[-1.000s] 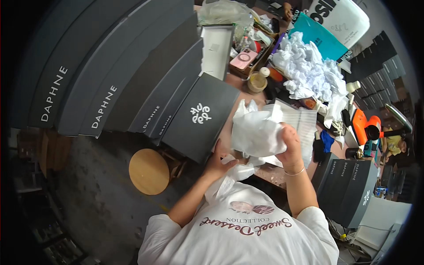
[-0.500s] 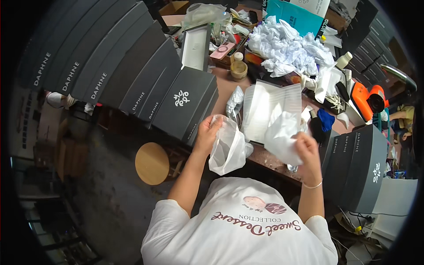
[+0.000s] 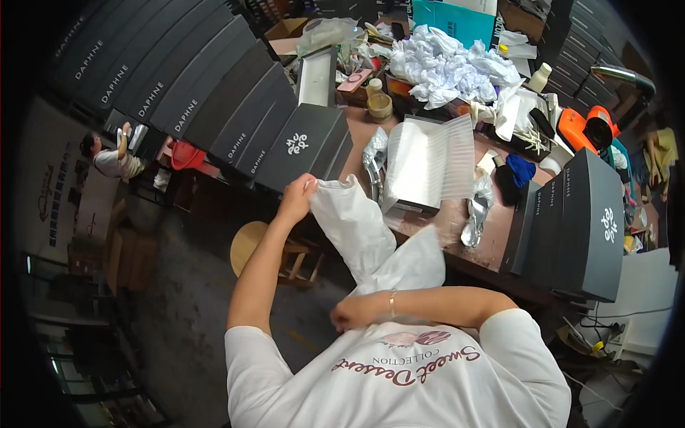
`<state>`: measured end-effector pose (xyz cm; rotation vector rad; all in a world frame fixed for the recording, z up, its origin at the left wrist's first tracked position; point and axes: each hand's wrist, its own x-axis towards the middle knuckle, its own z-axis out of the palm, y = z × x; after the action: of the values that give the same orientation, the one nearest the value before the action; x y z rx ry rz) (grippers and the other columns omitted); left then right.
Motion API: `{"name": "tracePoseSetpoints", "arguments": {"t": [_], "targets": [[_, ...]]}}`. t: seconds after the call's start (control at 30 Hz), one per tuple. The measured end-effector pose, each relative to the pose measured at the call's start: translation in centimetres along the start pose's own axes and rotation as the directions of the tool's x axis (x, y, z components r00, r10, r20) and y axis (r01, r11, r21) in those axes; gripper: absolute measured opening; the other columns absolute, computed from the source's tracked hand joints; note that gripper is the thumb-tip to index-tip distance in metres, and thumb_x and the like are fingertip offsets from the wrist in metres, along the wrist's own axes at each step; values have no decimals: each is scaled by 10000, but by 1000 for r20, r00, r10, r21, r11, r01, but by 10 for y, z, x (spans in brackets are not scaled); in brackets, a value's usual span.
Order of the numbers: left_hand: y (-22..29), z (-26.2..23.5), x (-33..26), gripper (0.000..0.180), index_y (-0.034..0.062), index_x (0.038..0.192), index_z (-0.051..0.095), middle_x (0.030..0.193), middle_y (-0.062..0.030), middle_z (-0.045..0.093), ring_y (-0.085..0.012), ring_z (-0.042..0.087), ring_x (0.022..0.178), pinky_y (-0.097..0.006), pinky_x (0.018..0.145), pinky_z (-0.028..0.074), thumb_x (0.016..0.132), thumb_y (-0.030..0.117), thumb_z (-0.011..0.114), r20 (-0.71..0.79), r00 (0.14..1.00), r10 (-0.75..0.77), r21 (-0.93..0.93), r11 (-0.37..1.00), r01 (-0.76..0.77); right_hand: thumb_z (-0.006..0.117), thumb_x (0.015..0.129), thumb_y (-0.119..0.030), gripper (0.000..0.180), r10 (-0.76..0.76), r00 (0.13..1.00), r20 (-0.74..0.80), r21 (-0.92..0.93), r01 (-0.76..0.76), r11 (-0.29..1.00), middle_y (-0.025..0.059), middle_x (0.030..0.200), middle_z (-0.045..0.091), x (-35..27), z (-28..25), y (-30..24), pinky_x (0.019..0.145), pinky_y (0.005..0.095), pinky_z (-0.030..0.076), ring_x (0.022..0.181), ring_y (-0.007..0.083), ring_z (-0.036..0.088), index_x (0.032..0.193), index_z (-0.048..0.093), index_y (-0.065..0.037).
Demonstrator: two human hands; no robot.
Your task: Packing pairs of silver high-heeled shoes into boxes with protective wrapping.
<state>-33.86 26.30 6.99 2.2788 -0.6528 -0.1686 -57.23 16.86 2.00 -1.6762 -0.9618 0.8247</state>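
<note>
My left hand (image 3: 296,198) pinches the top corner of a thin white bag (image 3: 352,222), which hangs slantwise in front of the table. Beside its lower end spreads another soft white piece (image 3: 412,262); whether it is a second bag or a sheet I cannot tell. My right forearm crosses low before my chest, and my right hand (image 3: 357,312) is curled by the lower end of the white material, its grip hidden. Past the bag sits an open shoe box (image 3: 414,171) with white lining. Silvery wrapped items, one left (image 3: 374,153) and one right (image 3: 477,214), lie beside the box.
Dark shoe boxes stand in rows at left (image 3: 296,146) and right (image 3: 589,225). Crumpled white paper (image 3: 453,68) heaps at the back, near an orange heat gun (image 3: 576,128). A round wooden stool (image 3: 250,246) stands at lower left. Another person (image 3: 110,160) is at far left.
My left hand has moved left and up, stretching the bag out. My right hand has swept from the box down and left across my body. The right silvery item now shows.
</note>
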Motion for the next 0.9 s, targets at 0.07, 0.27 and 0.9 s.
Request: {"name": "tracePoseSetpoints", "arguments": {"t": [0.07, 0.27, 0.9], "targets": [[-2, 1, 3, 212, -1, 911, 558, 736, -170, 603, -278, 611, 678, -356, 620, 460, 917, 204, 503, 98, 995, 26, 37, 999, -29, 567, 852, -196, 219, -203, 971, 128, 220, 171, 960, 50, 652, 559, 35, 4, -53, 606, 322, 428, 636, 151, 515, 763, 568, 4], [-2, 50, -50, 179, 52, 981, 554, 816, -31, 608, -107, 593, 643, -222, 529, 492, 951, 220, 500, 296, 908, -295, -799, 444, 405, 520, 876, -84, 169, -519, 850, 95, 684, 323, 654, -21, 622, 468, 59, -1, -133, 545, 226, 357, 607, 45, 416, 730, 519, 2], [2, 114, -125, 203, -28, 893, 644, 821, -143, 631, -272, 627, 788, -339, 710, 476, 750, 116, 645, -49, 964, -261, -16, 965, 261, 653, 702, -283, 774, 522, -292, -801, 566, -653, 503, 365, 1366, 248, -263, -69, 207, 1057, 408, 305, 1242, 478, 345, 1344, 354, 31]]}}
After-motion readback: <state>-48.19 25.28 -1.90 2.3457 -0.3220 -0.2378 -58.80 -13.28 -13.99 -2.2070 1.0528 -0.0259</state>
